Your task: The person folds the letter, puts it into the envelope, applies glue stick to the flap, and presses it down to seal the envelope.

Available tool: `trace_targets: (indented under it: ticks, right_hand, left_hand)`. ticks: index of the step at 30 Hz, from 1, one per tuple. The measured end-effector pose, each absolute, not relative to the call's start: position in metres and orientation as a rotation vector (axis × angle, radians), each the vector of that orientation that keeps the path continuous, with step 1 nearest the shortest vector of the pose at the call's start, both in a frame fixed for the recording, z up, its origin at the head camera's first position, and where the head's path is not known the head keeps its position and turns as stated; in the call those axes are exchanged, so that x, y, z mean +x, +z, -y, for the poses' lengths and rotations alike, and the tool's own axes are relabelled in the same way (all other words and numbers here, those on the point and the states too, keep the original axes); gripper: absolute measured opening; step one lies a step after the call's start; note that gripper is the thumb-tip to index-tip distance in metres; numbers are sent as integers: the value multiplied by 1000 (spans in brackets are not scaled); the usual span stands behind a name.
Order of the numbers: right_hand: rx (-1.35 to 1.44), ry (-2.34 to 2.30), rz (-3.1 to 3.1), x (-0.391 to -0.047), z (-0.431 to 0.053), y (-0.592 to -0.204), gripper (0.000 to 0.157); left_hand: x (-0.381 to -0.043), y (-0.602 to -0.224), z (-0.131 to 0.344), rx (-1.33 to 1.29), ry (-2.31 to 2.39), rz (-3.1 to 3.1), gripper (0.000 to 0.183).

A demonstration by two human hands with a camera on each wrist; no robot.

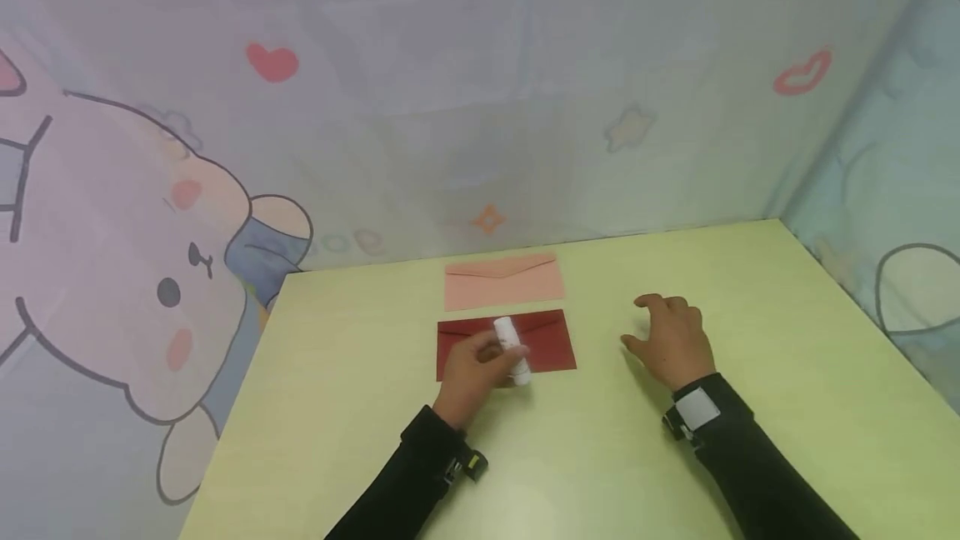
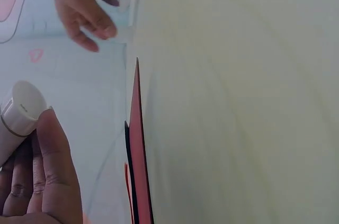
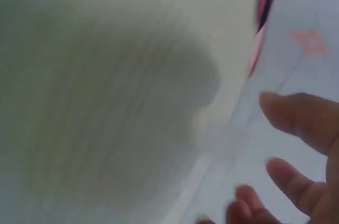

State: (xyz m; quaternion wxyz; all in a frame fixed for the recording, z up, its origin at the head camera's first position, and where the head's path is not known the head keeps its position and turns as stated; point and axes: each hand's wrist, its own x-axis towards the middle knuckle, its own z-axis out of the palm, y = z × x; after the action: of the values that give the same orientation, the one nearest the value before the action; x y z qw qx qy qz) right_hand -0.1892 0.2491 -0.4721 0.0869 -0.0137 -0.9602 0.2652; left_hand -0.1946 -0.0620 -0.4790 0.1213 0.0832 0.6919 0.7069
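Note:
In the head view my left hand (image 1: 472, 369) pinches a white glue stick (image 1: 512, 350) between thumb and fingers. It is held slantwise over a dark red envelope (image 1: 551, 342), partly covering it. The left wrist view shows one round end of the glue stick (image 2: 24, 110) beside the thumb. Behind the red envelope lies a pink envelope (image 1: 504, 283), its flap line toward the back. My right hand (image 1: 672, 342) hovers above the table to the right of both envelopes, fingers loosely bent and thumb apart, nothing between them.
The pale yellow table (image 1: 337, 407) ends at the back against a hanging cloth (image 1: 450, 107) printed with hearts and a cartoon animal. Another cloth (image 1: 885, 190) hangs along the right side. Each wrist wears a small camera on a dark sleeve (image 1: 757, 457).

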Motion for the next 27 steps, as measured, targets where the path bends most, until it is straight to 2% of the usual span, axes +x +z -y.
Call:
trace_targets:
  ticks: [4, 8, 12, 17, 22, 27]
  right_hand:
    - [-79, 711, 3024, -201, -284, -482, 66]
    - [-42, 717, 3077, -210, -294, -480, 53]
    - [23, 787, 2994, -210, -275, -470, 39]
    - [348, 1089, 2796, -197, -229, -450, 36]
    - [618, 1171, 2678, -180, -193, -425, 41]
    - [697, 1040, 2703, -166, -181, -405, 53]
  left_hand:
    - [-195, -483, 59, 262, 2017, -2013, 42]
    - [-196, -485, 54, 333, 2008, -2017, 43]
    - [-199, -484, 56, 404, 1972, -2089, 39]
    - [-199, -482, 58, 510, 1874, -2202, 35]
    - [-194, -481, 57, 601, 1856, -2163, 30]
    - [-189, -476, 57, 632, 1827, -2115, 33]
